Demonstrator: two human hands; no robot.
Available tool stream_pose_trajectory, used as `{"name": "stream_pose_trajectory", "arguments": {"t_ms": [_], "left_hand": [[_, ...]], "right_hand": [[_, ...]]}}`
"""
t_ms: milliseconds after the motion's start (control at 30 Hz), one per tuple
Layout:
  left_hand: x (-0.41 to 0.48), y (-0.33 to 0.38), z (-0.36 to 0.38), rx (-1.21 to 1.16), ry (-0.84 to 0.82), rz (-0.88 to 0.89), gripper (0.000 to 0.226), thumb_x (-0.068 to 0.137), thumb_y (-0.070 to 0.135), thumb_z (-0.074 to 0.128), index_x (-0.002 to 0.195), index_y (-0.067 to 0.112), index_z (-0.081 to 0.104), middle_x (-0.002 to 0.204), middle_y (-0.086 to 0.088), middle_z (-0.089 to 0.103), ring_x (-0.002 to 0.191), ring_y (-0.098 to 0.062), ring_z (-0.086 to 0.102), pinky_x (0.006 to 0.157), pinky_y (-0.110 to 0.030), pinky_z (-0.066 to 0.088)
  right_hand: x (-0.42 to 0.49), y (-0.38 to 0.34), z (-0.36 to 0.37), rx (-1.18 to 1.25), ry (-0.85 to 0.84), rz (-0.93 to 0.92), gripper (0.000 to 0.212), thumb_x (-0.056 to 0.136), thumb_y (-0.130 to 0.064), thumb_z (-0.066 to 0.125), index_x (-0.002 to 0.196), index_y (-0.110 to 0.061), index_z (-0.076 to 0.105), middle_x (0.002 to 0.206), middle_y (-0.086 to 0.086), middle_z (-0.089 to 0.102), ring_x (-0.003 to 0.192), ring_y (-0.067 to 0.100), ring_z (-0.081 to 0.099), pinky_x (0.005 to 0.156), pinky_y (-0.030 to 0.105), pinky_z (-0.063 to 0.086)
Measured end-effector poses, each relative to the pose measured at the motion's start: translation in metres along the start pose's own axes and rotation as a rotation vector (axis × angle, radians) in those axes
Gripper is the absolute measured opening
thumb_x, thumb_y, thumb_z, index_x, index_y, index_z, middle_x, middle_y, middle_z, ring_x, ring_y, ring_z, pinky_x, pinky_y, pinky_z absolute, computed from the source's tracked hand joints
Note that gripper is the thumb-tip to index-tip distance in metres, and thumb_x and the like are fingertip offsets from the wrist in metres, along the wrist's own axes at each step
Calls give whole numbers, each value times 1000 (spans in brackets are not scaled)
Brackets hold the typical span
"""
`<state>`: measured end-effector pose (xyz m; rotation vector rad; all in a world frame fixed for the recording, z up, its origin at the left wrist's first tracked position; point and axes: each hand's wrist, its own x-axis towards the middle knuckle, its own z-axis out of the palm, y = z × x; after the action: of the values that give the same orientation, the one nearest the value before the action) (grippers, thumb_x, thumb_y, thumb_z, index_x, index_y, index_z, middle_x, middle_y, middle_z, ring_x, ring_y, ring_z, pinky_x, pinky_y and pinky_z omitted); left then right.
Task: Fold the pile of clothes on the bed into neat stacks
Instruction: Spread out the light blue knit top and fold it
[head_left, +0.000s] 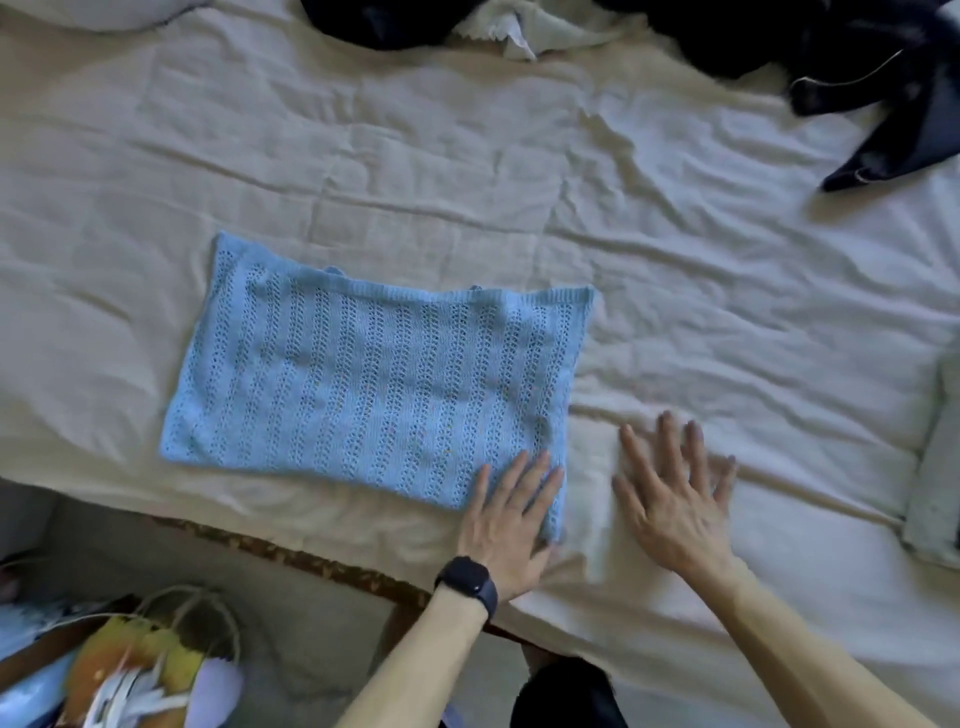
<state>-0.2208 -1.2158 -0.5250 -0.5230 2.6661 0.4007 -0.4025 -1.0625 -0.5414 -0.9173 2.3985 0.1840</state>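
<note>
A blue knit top lies folded flat on the bed. It sits a little toward 9 o'clock from the middle of the bed. It is a neat shape with four sides, and the cream sheet under it is full of wrinkles.

Your left hand rests on the corner of the blue knit top at 5 o'clock. Its fingers are straight and close together, and they hold nothing. You wear a dark watch on that wrist.

Your right hand is just beside the top, at its 4 o'clock side, over the bare sheet. Its fingers are spread wide and hold nothing. This hand is blurry, so you cannot tell if it touches the sheet.

Far off at 1 o'clock is a pile of dark clothes. A white cloth pokes out at 12 o'clock. Down at 7 o'clock, on the floor by the bed, stands a bag with bright things in it.
</note>
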Motion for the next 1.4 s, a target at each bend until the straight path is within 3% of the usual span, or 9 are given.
{"name": "stream_pose_trajectory", "arguments": {"t_ms": [167, 333, 400, 533, 633, 700, 900, 1233, 1400], "left_hand": [[8, 23, 1, -50, 32, -149, 86, 65, 48, 79, 144, 24, 53, 146, 0, 53, 136, -22, 48, 111, -53, 38], [0, 18, -12, -74, 189, -75, 66, 64, 47, 89, 124, 27, 71, 94, 1, 65, 85, -21, 56, 67, -31, 52], [1, 17, -24, -241, 145, -133, 55, 79, 41, 83, 129, 26, 68, 97, -1, 68, 85, -24, 64, 67, -29, 49], [7, 4, -57, -805, 186, -638, 31, 97, 40, 61, 122, 26, 70, 90, -3, 74, 90, -26, 67, 68, -22, 38], [3, -14, -82, -1007, 307, -770, 25, 97, 39, 61, 110, 21, 72, 63, 5, 60, 61, -6, 61, 61, -24, 46], [0, -21, -92, -1043, 338, -779, 19, 98, 37, 60, 106, 24, 71, 57, 8, 53, 50, 3, 55, 50, -12, 39], [-10, -23, -108, -1107, 364, -746, 11, 97, 30, 63, 106, 28, 69, 55, 9, 51, 46, 4, 52, 51, -8, 39], [-32, -22, -99, -1189, 244, -648, 27, 90, 43, 70, 113, 30, 75, 85, -2, 75, 81, -15, 70, 80, -44, 58], [-51, -30, -104, -1066, 275, -537, 32, 89, 49, 67, 116, 34, 74, 90, 7, 70, 80, -7, 65, 77, -35, 56]], "right_hand": [[10, 26, 21, -18, -100, -27, 66, 91, -74, 2, 151, -56, -21, 158, -14, -41, 148, 17, -37, 117, 67, -14], [9, 21, 21, -7, -95, -21, 66, 94, -72, 6, 154, -54, -16, 156, -16, -45, 149, 19, -35, 110, 60, -28], [8, 21, 14, 14, -143, -27, 65, 97, -70, 12, 156, -52, -11, 158, -13, -42, 152, 22, -30, 114, 65, -20], [6, -6, -21, 97, -95, 33, 61, 98, -55, 41, 156, -40, 28, 170, 8, 9, 156, 33, 0, 118, 66, 4], [15, -45, -60, 498, 111, 42, 49, 94, -52, 56, 132, -22, 61, 140, 9, 59, 134, 29, 47, 107, 44, 37], [35, -73, -86, 898, -8, 154, 52, 92, -59, 59, 121, -17, 66, 120, 2, 70, 114, 24, 63, 95, 36, 48], [102, -119, -109, 1414, -387, 435, 39, 88, -49, 74, 81, -16, 55, 79, 6, 54, 71, 22, 57, 59, 31, 52], [126, -121, -107, 1423, -286, 533, 18, 88, -7, 72, 78, -12, 58, 74, 10, 61, 59, 19, 62, 44, 26, 55], [123, -139, -132, 1445, -253, 531, 12, 88, -7, 63, 82, -13, 55, 76, 6, 56, 65, 17, 59, 53, 26, 52]]}}
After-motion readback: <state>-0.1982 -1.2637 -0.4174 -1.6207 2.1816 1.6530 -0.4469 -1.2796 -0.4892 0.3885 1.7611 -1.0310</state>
